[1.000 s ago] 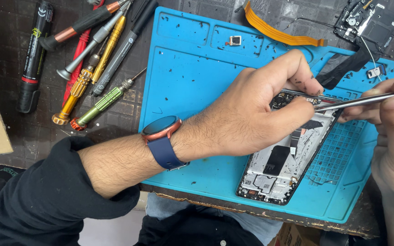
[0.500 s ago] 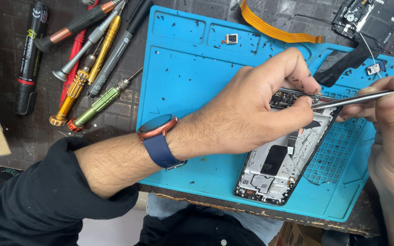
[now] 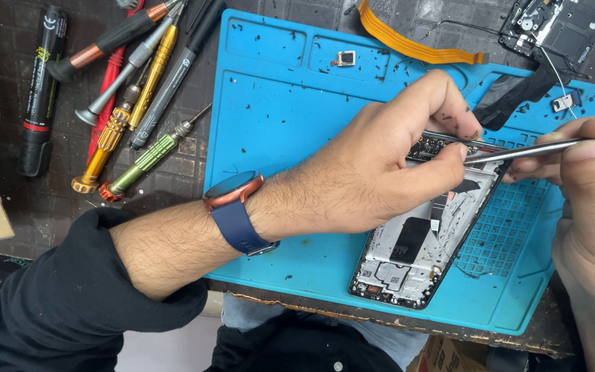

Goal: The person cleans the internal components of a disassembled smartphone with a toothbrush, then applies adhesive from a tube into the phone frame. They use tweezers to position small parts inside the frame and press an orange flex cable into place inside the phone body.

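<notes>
The left hand [image 3: 373,165] still pins the opened phone [image 3: 425,234] on the blue mat [image 3: 284,103], while the right hand's [image 3: 587,207] grip keeps the tweezers [image 3: 538,148] pinched, tips barely nearer the top edge.

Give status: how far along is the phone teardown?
Done: phone is open on the blue mat, with a small module and an orange ribbon cable set aside. In hand: left hand steadies it; right hand works tweezers at its top. Left: boards remain inside.

Opened phone frame [image 3: 418,251] lies flat, angled on blue mat, innards exposed; slim metal tweezers [image 3: 538,148] tip touching its top edge.
</notes>
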